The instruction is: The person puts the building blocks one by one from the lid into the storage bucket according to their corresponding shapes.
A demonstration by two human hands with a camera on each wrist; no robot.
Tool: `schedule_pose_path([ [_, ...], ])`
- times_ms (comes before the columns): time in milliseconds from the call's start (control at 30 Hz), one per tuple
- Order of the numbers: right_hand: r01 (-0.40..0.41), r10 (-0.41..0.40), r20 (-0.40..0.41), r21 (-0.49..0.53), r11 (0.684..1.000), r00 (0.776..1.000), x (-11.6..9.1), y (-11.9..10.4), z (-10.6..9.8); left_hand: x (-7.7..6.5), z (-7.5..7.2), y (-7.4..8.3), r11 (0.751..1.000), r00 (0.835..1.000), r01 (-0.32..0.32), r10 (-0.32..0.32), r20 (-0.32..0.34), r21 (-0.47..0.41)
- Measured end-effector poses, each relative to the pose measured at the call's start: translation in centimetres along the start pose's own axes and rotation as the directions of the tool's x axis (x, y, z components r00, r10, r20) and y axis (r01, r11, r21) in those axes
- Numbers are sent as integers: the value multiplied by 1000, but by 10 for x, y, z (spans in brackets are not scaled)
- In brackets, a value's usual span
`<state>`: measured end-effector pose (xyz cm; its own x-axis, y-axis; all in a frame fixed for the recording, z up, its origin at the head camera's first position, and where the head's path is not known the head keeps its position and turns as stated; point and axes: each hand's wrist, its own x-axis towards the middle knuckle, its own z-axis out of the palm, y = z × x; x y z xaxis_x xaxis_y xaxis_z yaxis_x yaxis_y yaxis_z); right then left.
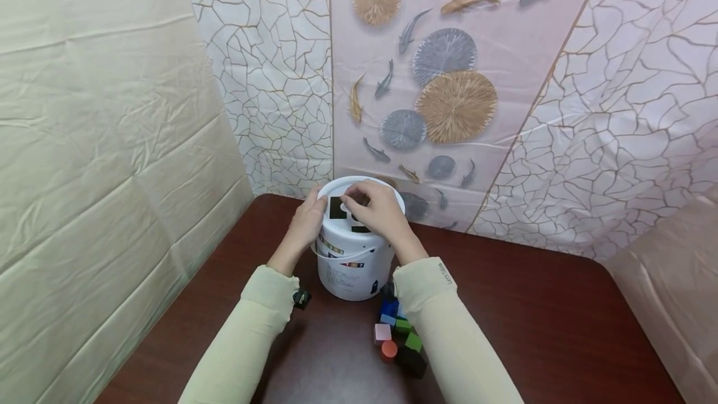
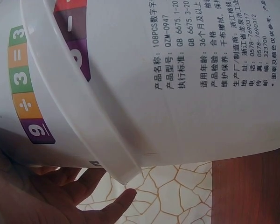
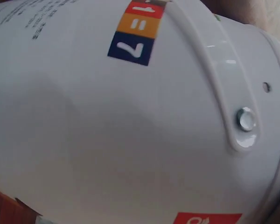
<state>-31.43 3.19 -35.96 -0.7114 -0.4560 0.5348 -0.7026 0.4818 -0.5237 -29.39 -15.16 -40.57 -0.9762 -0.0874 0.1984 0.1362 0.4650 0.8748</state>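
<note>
A white plastic bucket (image 1: 349, 276) stands upright on the table, its white lid (image 1: 336, 189) on top with dark cut-outs in it. My left hand (image 1: 305, 223) rests against the bucket's left side, the thumb up at the lid's rim. In the left wrist view the left fingers (image 2: 86, 184) lie loosely spread along the bucket's far side. Over the lid is my right hand (image 1: 381, 207), fingers bent and fingertips close beside a square cut-out (image 1: 338, 207). I cannot tell whether those fingertips hold anything. The bucket's white handle (image 3: 219, 60) hangs down across its printed front.
Several coloured blocks lie in front of the bucket by my right sleeve, among them a pink block (image 1: 382, 333), a red round block (image 1: 389, 350), a green block (image 1: 413, 341) and a black block (image 1: 411, 361). The dark red table (image 1: 505, 304) meets patterned cloth walls behind.
</note>
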Motion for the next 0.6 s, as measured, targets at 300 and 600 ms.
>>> schedule_pose_path([
  [300, 90, -131, -213, -195, 977, 968, -36, 4, 0, -7, 4, -1, 1000, 1000, 2, -3, -15, -16],
  [600, -215, 188, -307, -56, 975, 933, -96, 63, -30, -2, -1, 2, 999, 1000, -21, 21, -13, -39],
])
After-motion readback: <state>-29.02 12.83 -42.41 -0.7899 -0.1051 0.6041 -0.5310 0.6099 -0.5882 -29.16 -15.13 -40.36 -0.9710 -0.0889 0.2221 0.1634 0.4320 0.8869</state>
